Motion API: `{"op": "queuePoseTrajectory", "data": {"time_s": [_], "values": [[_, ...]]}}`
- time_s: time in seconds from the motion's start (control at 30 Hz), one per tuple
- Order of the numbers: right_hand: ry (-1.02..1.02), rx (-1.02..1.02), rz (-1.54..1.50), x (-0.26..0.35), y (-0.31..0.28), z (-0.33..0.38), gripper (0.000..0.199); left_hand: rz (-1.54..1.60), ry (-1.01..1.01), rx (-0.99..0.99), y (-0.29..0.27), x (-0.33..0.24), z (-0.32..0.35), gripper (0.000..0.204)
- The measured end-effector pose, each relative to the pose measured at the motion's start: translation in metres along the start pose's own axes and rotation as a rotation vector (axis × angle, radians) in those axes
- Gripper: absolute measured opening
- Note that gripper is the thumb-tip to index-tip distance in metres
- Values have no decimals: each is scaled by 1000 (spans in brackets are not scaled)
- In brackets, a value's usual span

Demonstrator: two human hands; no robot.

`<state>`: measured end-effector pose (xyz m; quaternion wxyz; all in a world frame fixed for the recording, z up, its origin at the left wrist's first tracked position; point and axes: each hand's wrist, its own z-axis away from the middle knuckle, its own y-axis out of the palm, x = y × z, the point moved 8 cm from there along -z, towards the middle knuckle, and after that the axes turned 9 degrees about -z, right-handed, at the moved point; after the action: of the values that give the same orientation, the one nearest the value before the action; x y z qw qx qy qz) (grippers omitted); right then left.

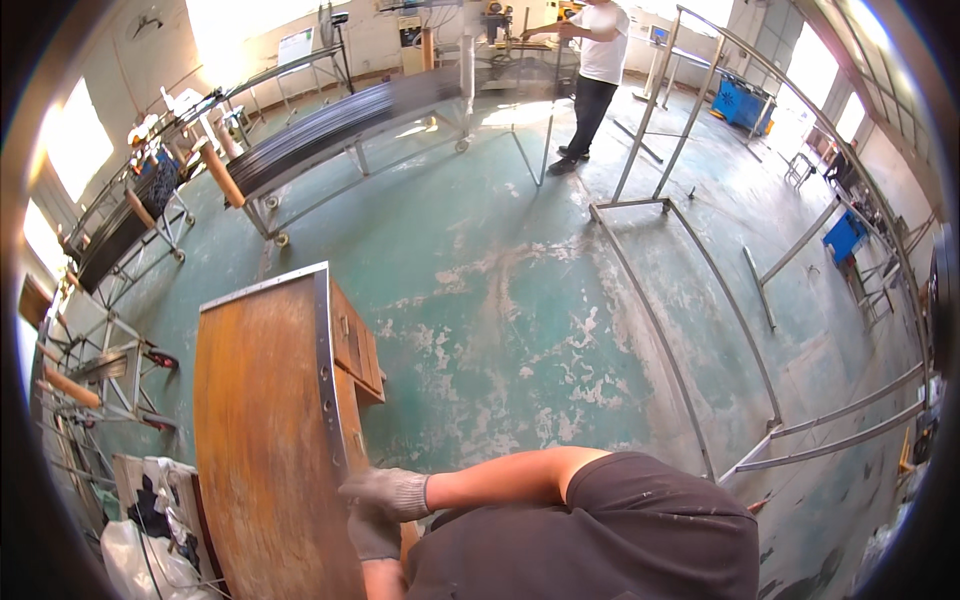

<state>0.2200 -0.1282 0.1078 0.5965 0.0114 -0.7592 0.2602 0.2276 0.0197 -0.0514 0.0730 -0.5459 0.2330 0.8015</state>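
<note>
Both my hands wear greyish knitted gloves and meet at the right edge of a worn wooden desk (pixel 260 400). My right hand (pixel 388 492) reaches across from the right, its fingers curled in and smeared at the tips. Just below it, against it, is my left hand (pixel 374 532), its fingers mostly hidden by the right glove. Whatever lies between the gloves does not show. A metal strip (pixel 325 370) with holes runs along the desk edge beyond my hands. Under that edge, drawers (pixel 355 345) face the floor.
A wheeled rack (pixel 330 135) of long dark bars stands far left. A tall metal tube frame (pixel 690 310) spans the right side. Another person (pixel 600 60) in a white top stands at the far side. White plastic bags (pixel 140 560) lie left of the desk.
</note>
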Motion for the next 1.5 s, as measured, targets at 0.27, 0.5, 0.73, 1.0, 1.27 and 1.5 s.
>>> {"op": "queuePoseTrajectory", "data": {"time_s": [0.27, 0.5, 0.73, 1.0, 1.27, 1.5], "values": [[249, -217, 40, -75, -126, 55, 74, -127, -205, -492, 5, -62, -120, 10], [445, -243, 18, -173, -244, 77, 58, -370, -238, -1010, -146, -82, -228, 18], [1020, -381, 105, -312, -388, 205, 65, -581, -527, -1355, -216, -64, -245, 43], [1634, -907, -80, -389, -503, 360, 61, -957, -461, -1224, -123, -61, -334, 30], [1505, -864, -185, -524, -629, 342, 62, -638, -398, -545, 260, -78, -614, 36], [1387, -871, -108, -565, -847, 288, 63, -823, 4, -186, 469, -130, -817, 34]]}}
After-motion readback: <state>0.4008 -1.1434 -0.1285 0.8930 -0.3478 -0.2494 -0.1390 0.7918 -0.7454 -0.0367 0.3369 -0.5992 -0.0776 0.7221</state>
